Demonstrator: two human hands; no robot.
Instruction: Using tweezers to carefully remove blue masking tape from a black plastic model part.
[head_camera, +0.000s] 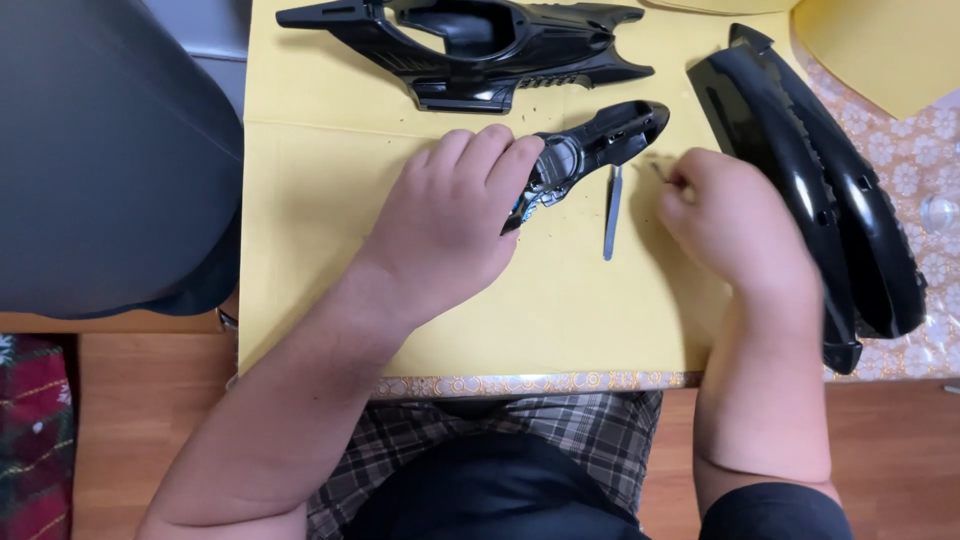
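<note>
At the far left a big dark grey shape (100, 150) fills the corner. A yellow sheet (320, 250) covers the table. The left hand (450, 215) lies on the sheet, and its fingers press down on the near end of a small black plastic part (600, 145). Behind it, at the far edge, lies a long black shell piece (480, 50). Just right of the small part lies a thin grey metal tool (612, 212), with no hand on it. The right hand (735, 225) is curled up, pinching something tiny that I cannot make out. At the right lies a big curved black cover (820, 180).
</note>
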